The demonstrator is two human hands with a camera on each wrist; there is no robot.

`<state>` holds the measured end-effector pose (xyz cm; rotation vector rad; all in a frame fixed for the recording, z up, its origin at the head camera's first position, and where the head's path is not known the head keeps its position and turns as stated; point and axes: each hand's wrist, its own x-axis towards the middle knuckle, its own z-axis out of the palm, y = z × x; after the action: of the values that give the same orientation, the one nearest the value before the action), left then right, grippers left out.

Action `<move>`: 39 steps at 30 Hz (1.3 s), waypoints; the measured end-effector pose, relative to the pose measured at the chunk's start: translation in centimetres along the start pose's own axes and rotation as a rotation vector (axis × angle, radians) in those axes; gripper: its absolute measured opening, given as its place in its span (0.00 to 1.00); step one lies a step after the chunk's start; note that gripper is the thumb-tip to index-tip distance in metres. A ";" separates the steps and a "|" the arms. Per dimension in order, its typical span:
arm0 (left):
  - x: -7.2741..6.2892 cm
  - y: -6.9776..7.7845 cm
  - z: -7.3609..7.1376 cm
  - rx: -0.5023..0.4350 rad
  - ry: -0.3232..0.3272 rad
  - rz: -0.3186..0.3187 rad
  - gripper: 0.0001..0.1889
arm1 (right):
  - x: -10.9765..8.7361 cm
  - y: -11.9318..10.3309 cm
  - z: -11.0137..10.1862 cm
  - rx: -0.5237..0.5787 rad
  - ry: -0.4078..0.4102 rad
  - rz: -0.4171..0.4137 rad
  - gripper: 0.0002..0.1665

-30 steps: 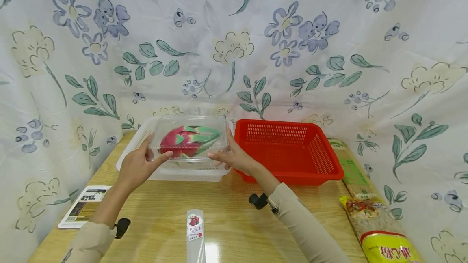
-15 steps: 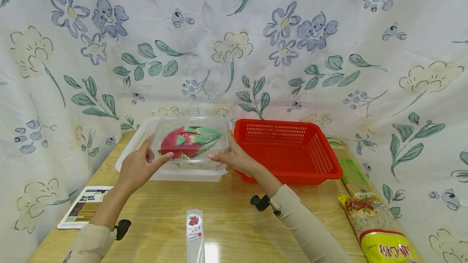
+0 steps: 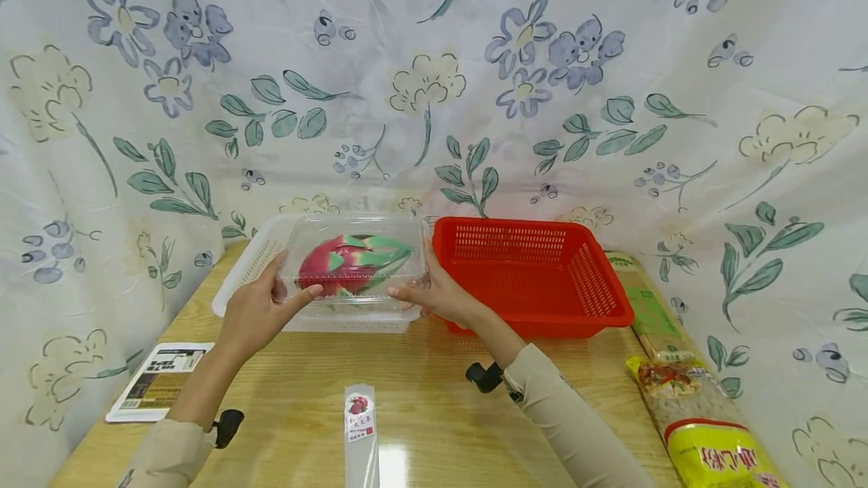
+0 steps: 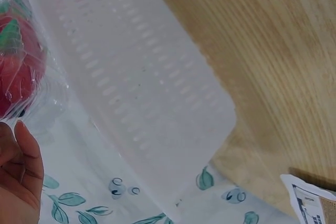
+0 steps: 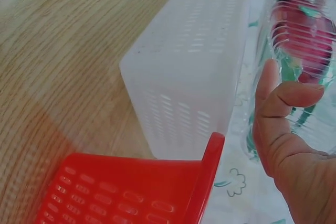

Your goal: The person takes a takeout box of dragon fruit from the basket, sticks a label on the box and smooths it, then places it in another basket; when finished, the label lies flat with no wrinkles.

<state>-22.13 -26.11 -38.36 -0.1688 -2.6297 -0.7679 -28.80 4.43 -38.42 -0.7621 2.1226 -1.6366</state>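
Note:
A clear plastic clamshell box point(image 3: 400, 228) with a red and green dragon fruit point(image 3: 353, 266) inside is held up over the white basket point(image 3: 366, 324). My left hand point(image 3: 254, 315) grips the box's left end, thumb along the near side. At the right end my right hand point(image 3: 441, 292) holds it the same way. The right wrist view shows the thumb and a finger against the ridged wall of the box point(image 5: 315, 40). Fingers on the box's far side are mostly hidden.
Right of the white basket stands a red basket point(image 3: 536, 320). Two food packets, one green and tan point(image 3: 651, 307) and one yellow point(image 3: 719, 450), lie at the right edge. A flat white-edged packet point(image 3: 159, 382) lies left. A labelled clear strip point(image 3: 361, 435) lies in front on the wooden table point(image 3: 434, 413).

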 end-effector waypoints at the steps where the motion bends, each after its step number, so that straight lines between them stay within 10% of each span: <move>1: 0.0 0.0 0.0 0.000 0.002 0.000 0.44 | 0.0 0.0 0.0 -0.001 0.004 0.001 0.66; 39: -1.2 0.9 0.4 0.010 0.038 0.014 0.44 | -1.7 -0.1 0.2 -0.027 0.041 0.001 0.67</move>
<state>-20.95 -25.16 -38.68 -0.1682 -2.5934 -0.7453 -27.33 5.32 -38.49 -0.7426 2.1770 -1.6392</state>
